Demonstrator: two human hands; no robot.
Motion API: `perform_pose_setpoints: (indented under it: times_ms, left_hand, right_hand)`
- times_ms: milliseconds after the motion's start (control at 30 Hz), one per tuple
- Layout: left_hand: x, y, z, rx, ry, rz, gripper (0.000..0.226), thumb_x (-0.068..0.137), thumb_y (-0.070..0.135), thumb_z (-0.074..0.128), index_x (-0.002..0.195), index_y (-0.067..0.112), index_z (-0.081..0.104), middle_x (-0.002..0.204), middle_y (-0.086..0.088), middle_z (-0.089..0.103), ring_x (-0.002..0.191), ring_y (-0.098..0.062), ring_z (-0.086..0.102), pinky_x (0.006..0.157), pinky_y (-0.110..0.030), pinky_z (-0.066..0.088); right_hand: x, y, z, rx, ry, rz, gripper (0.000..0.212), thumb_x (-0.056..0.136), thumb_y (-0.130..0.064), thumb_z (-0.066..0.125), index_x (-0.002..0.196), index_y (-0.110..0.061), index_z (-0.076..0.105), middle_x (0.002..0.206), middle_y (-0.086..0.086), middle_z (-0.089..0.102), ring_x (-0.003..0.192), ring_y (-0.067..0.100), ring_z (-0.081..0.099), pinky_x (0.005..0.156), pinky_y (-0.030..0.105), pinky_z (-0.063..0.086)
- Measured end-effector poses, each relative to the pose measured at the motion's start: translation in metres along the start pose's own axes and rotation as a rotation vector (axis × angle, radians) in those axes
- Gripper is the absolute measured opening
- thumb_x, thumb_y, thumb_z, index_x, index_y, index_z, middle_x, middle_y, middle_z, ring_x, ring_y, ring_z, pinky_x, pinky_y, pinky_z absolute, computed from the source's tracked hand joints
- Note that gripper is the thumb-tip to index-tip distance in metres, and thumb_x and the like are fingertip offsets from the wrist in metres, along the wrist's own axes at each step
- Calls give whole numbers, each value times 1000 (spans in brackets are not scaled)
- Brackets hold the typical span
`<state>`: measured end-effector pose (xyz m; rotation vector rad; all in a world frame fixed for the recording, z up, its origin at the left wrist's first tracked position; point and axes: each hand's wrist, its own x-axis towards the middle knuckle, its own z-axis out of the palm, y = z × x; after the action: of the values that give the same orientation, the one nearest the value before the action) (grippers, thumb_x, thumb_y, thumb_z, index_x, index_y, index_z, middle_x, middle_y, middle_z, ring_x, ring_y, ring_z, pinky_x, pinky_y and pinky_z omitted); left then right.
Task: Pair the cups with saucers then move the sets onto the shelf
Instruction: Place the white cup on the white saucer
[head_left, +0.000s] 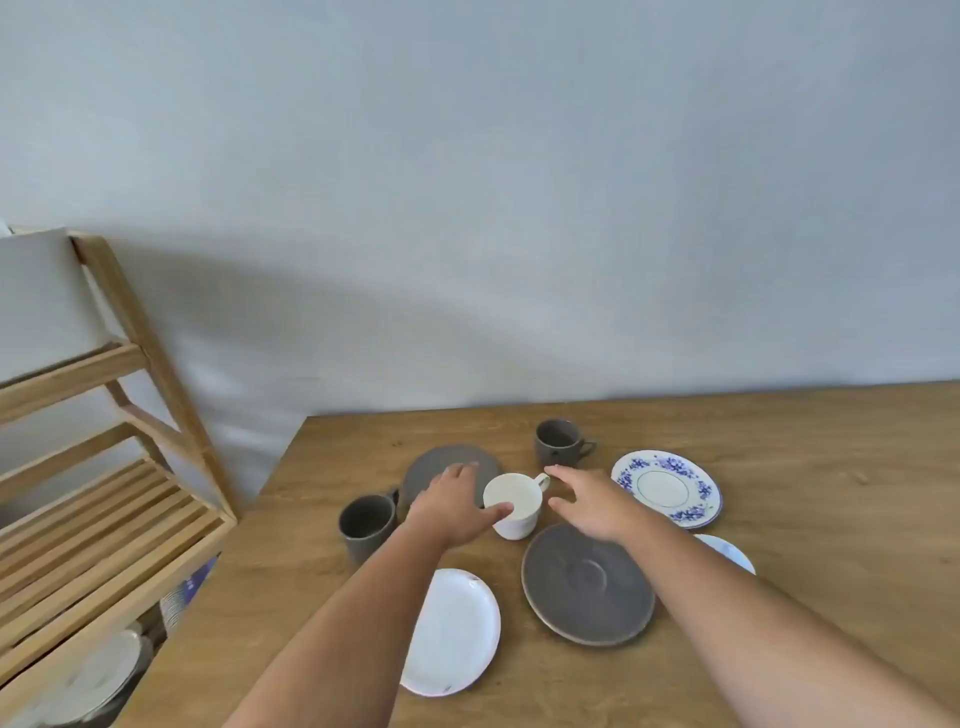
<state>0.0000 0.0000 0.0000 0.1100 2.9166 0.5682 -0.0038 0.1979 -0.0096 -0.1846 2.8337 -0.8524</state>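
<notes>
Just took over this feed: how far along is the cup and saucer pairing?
Nothing looks done: no cup sits on a saucer. The left hand is touching the white cup, and the right hand is open beside it. The white saucer, both grey saucers, the blue-patterned saucer and both grey cups remain loose on the table. No set shows on the visible shelf slats.

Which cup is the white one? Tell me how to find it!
Look at the wooden table and find the two hands reaching out over its middle. The white cup stands between the left hand and the right hand, with the left thumb on its rim. The other two cups are dark grey; this is the only pale one.
</notes>
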Motion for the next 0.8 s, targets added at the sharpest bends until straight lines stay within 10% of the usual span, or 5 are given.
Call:
perform_pose_setpoints:
  times_ms: [800]
  left_hand:
    - [9, 1, 39, -576, 82, -96, 74, 76, 22, 78, 139, 24, 40, 139, -1, 51, 127, -18, 47, 102, -32, 41]
  right_hand:
    - [39, 0, 30, 288, 218, 82, 20, 91, -14, 54, 106, -16, 67, 111, 6, 68, 103, 20, 61, 84, 27, 46]
